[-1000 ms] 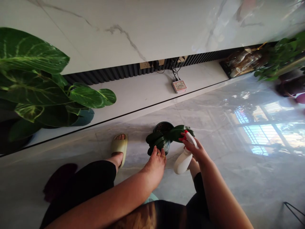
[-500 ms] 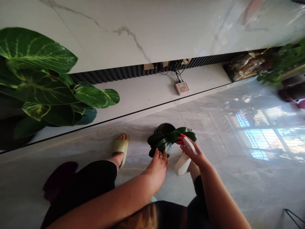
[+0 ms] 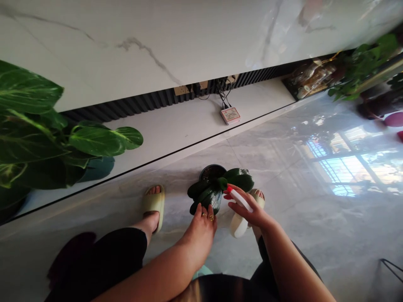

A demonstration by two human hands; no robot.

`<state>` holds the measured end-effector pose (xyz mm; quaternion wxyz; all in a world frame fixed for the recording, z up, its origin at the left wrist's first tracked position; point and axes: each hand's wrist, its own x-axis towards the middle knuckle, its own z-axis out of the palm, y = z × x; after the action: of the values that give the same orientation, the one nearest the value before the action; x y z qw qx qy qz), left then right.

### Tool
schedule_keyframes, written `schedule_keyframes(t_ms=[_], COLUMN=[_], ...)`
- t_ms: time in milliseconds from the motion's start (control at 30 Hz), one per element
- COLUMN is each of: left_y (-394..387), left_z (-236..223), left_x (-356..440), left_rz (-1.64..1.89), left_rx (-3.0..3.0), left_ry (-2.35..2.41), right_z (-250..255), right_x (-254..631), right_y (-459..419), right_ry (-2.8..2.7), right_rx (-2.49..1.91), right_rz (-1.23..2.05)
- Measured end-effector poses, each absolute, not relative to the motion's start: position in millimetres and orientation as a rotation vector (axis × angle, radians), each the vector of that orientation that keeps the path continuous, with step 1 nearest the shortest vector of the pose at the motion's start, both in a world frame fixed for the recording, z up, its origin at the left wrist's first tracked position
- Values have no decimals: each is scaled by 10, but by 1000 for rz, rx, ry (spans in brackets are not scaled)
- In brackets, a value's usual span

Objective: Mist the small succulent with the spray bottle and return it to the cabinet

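Observation:
A small potted plant (image 3: pixel 217 186) with dark green leaves stands in a black pot on the glossy marble floor between my feet. My left hand (image 3: pixel 201 224), wearing rings, holds a lower leaf with closed fingers. My right hand (image 3: pixel 250 209) grips a white spray bottle (image 3: pixel 238 222) with a red nozzle pointed at the leaves.
A large leafy plant (image 3: pixel 47 138) fills the left side. A low white ledge (image 3: pixel 176 126) runs along the wall with a small white box (image 3: pixel 230 115) and cables. More plants (image 3: pixel 362 71) stand at the far right. My sandalled feet (image 3: pixel 153 202) flank the pot.
The view has shifted slightly. My right hand with the spray bottle has moved a little left and closer over the leaves. My left hand stays on the leaf.

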<state>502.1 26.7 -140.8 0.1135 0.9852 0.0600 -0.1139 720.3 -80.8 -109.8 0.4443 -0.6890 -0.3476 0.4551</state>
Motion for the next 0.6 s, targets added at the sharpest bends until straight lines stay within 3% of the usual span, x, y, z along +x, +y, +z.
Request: schedule_keyframes(t_ms=[433, 600], left_y=[421, 495], left_z=[-1398, -1367], left_x=[5127, 5064], left_rz=[-932, -882], left_rx=[2715, 2745], left_ry=[194, 184], right_z=[-1018, -983], right_x=[6872, 6760], right_y=[-618, -560], right_ry=[-1217, -1162], right_rx=[-1690, -1732], right_rz=[790, 800])
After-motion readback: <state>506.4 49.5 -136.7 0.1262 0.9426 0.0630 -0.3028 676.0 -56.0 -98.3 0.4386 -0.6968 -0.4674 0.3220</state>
